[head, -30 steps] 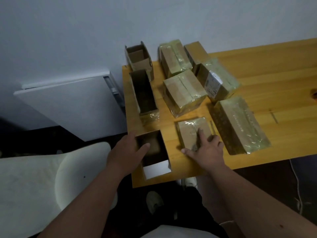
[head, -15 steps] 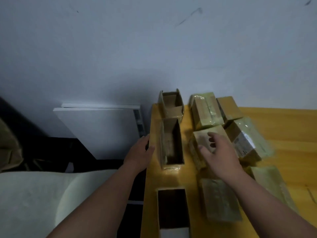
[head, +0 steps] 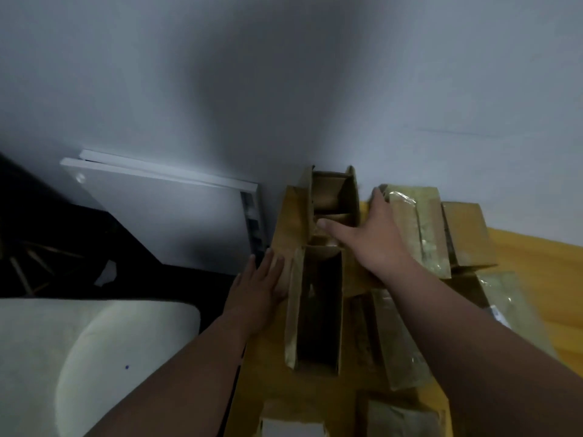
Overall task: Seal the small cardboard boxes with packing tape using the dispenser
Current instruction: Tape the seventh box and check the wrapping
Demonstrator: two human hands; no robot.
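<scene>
An open cardboard box (head: 334,197) stands at the far left corner of the wooden table (head: 536,266), against the wall. My right hand (head: 369,234) reaches to it with fingers spread, thumb at the box's near rim, fingers along its right wall. A long open box (head: 318,310) lies just in front. My left hand (head: 262,282) rests flat on the table edge beside the long box's left wall, holding nothing. Several tape-wrapped boxes (head: 419,228) lie to the right. No tape dispenser is in view.
A white panel (head: 176,216) leans on the wall left of the table. A pale chair (head: 94,357) sits at the lower left. Another open box (head: 293,427) shows at the bottom edge. The view is blurred.
The view has swung up and forward. My right hand moved from the taped boxes to the far open box. My left hand slid forward along the table's left edge.
</scene>
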